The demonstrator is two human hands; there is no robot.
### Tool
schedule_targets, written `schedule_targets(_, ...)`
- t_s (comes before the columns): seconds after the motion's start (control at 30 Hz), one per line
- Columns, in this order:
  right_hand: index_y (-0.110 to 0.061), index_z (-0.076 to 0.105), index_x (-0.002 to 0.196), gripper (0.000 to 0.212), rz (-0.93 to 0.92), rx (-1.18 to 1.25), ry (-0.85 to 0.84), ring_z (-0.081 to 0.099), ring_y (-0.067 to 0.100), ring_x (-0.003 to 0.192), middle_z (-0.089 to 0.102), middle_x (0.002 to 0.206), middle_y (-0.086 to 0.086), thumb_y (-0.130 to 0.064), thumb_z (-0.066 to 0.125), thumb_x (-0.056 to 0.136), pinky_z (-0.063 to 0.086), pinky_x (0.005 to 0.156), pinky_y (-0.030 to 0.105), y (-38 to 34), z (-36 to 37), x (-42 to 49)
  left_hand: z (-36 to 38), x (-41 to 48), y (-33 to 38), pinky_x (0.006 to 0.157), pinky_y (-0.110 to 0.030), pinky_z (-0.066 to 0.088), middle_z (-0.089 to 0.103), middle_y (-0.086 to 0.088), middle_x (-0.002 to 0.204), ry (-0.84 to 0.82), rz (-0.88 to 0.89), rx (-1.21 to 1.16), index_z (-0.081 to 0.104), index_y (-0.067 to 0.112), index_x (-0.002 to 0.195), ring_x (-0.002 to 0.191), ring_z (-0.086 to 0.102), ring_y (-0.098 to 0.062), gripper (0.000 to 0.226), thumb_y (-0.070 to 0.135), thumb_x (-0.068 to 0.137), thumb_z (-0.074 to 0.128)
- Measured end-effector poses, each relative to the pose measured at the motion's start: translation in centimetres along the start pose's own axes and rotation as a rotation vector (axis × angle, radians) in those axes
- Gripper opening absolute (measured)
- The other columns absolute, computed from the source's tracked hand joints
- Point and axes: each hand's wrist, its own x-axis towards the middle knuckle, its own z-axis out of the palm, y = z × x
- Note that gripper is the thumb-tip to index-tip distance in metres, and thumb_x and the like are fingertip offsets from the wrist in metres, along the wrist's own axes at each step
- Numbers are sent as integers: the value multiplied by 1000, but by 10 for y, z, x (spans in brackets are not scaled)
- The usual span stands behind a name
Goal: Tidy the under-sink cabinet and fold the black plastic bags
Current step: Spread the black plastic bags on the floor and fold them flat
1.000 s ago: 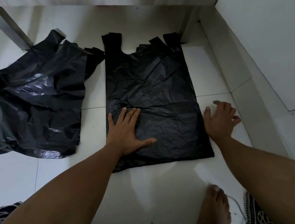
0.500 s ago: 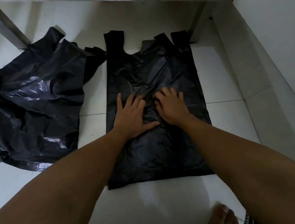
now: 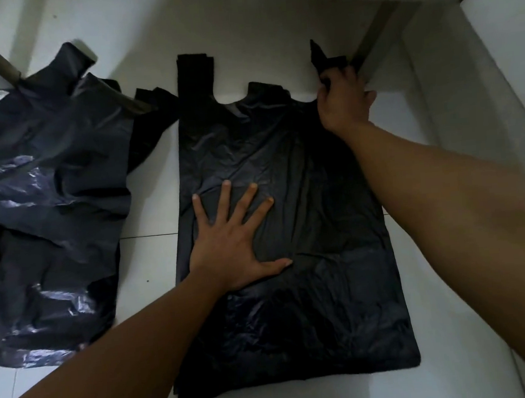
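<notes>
White tile floor (image 3: 152, 254) — flat blk bag (image 3: 324, 288) mid, crumpled blk bag (image 3: 51, 199) on its left.

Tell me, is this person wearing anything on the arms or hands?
No. The left hand and right hand are bare: no gloves, no watch or bracelet at the wrists. The left forearm and right forearm show no sleeve up to the picture's edge. No ring shows on the left hand; on the right hand I cannot tell.
</notes>
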Motion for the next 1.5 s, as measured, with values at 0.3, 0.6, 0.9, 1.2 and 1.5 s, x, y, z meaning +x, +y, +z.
schedule_targets(0.3, -22, 41, 145, 51, -93, -208, -167, 30, 33, 136, 37, 150, 10, -45, 32, 101, 23, 105, 58, 22, 7, -5, -3, 0, 0, 109, -77, -2, 5, 3, 169, -9, 0, -7, 17, 38, 159, 154, -12, -34, 111, 102, 68, 21)
schedule_targets(0.6, -17, 60, 118, 31, -226, -68, 89, 46, 29, 118, 55, 126, 8, -31, 40, 98, 26, 89, 39, 38, -3, -15, -3, 0, 0, 109, -78, -2, 4, 4, 169, -10, -6, -15, 17, 38, 159, 154, -11, -34, 111, 102, 68, 21)
schedule_targets(0.9, -21, 54, 130, 41, -535, -35, -13, 50, 30, 118, 54, 133, 8, -40, 38, 98, 36, 96, 46, -5, -7, -41, -5, -1, 1, 109, -77, -3, -2, 5, 169, -23, -14, -5, 11, 40, 159, 153, -17, -33, 112, 103, 67, 18)
schedule_targets(1.2, -28, 41, 146, 47, -692, -156, -218, 31, 27, 138, 36, 153, 2, -43, 33, 102, 26, 107, 51, -22, 37, -51, -4, -1, 0, 109, -77, -5, 1, 4, 169, -17, -13, -18, 12, 38, 159, 153, -15, -33, 111, 102, 68, 22)
schedule_targets(1.5, -25, 58, 127, 38, -1050, -134, -354, 45, 24, 120, 52, 131, 2, -32, 39, 95, 33, 96, 46, -120, 49, -72, -2, 0, -3, 108, -78, -6, -3, 4, 169, -25, -5, -30, 8, 38, 159, 152, -18, -34, 113, 102, 66, 23)
